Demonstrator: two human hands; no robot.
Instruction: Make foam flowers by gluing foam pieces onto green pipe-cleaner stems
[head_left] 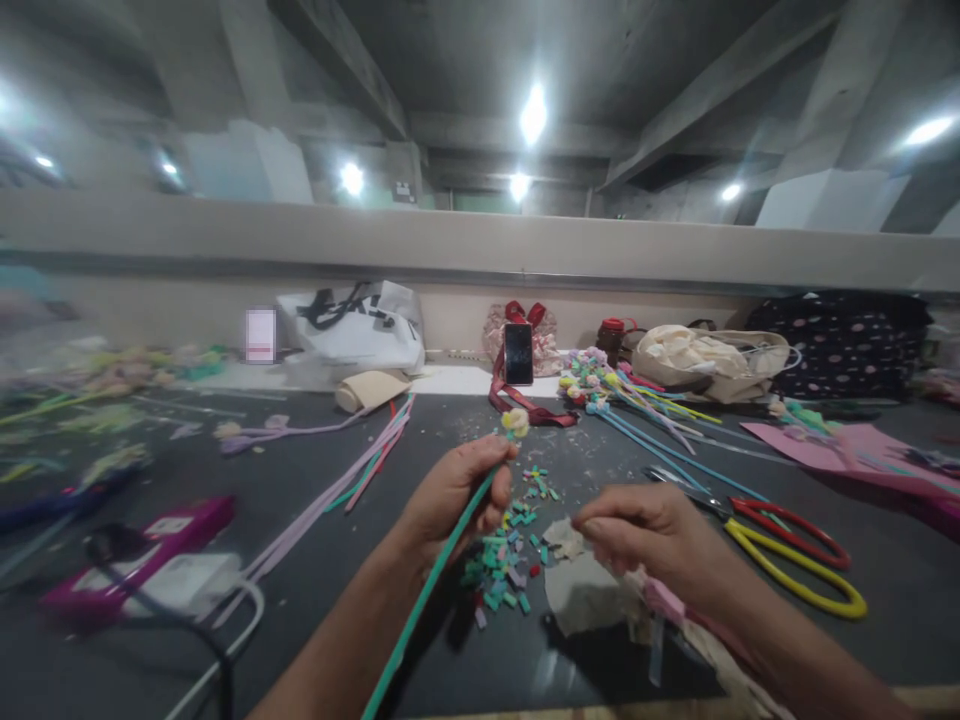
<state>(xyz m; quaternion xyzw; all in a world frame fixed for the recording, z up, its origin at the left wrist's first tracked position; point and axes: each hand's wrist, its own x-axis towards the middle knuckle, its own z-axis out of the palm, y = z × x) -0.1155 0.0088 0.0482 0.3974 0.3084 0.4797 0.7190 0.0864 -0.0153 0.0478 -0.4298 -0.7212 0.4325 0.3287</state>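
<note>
My left hand (454, 495) is closed around a green stem (431, 590) topped with a small yellow flower (515, 422), held just above the dark table (315, 500). My right hand (649, 535) is closed in a pinch at its fingertips; what it pinches is too small to make out. Pink and pale strips (675, 610) lie under its wrist. Between the hands sits a heap of small green, pink and red cut bits (506, 560) and a scrap of grey paper (585, 590).
Red and yellow handled scissors (795, 550) lie to the right. A bunch of finished flowers on blue stems (622, 400), a phone (518, 352), bags (352, 325) and a cloth bundle (712, 355) stand along the back. Loose strips (352, 470) and a magenta tool (135, 565) are left.
</note>
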